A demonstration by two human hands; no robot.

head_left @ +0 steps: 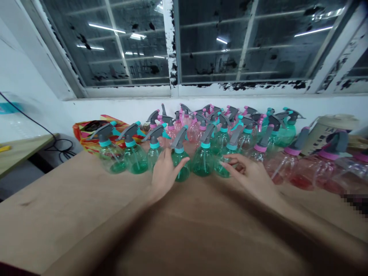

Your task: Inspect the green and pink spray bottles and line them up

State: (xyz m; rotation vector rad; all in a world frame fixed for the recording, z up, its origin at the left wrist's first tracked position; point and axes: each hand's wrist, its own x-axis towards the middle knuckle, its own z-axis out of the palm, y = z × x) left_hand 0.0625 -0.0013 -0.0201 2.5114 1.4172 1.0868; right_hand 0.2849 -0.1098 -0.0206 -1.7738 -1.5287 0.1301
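Half curled, the left hand (162, 174) had a green spray bottle (183, 172) between its thumb and fingers, upright on the wooden table (71, 199), fourth from the left in the near row. The right hand (254, 174) was loosely bent, thumb and forefinger slightly parted at the sixth bottle (222, 171) of that row; whether it gripped that one could not be told.

Largest of all, a window (207, 65) with flaking white paint on its frame spread across the far wall (115, 106), strips of light showing in its panes. A smaller side table (25, 149) stood at the left. On the right, behind the pink bottles (306, 174) of the near row, stood a pale canister (330, 130) with dark lettering. To the left, a red-and-yellow bag (80, 134) lay behind green bottles. More pink bottles crowded the far middle, near the wall.

Smaller still, a black cable (25, 111) drooped at the left. The held bottle wore a grey trigger (180, 138) above a turquoise collar (179, 150).
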